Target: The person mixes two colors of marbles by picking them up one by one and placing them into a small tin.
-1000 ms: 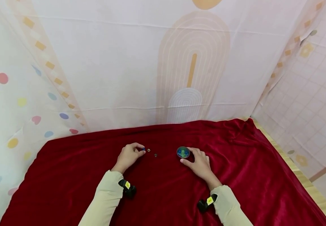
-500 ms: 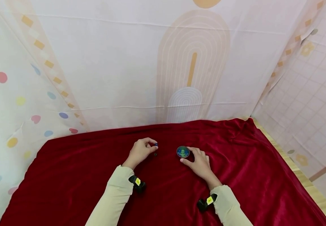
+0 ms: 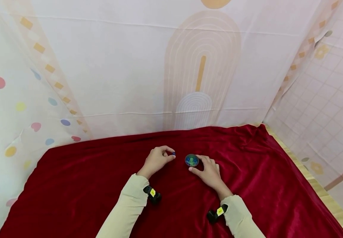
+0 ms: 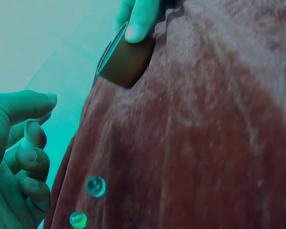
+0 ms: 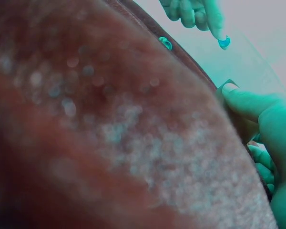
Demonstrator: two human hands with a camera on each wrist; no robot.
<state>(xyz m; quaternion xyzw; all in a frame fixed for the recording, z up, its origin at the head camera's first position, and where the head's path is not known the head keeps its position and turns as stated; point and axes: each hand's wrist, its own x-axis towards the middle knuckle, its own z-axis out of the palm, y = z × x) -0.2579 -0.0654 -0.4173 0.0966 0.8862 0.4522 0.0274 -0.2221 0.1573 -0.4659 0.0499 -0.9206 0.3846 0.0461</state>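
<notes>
My left hand (image 3: pixel 155 161) pinches a small blue marble (image 3: pixel 174 153) between thumb and index finger, above the cloth and just left of a small round cup (image 4: pixel 126 64). The same marble (image 5: pixel 224 43) shows at the fingertip in the right wrist view. My right hand (image 3: pixel 209 170) holds the short, straight-sided cup from its right side, thumb in front and fingers behind. Blue and green pieces show inside it from above. Two clear glass marbles, one (image 4: pixel 95 186) a little above the other (image 4: pixel 78 220), lie on the cloth below my left hand; in the head view that hand hides them.
A dark red velvet cloth (image 3: pixel 100 185) covers the table, with folds at the right. Pale wooden table edge (image 3: pixel 311 181) shows along the right side. Patterned white curtains (image 3: pixel 123 82) hang behind and at both sides.
My left hand has moved to the right with the blue marble, from left of the loose marbles to close beside the cup. My right hand and the cup have stayed in place.
</notes>
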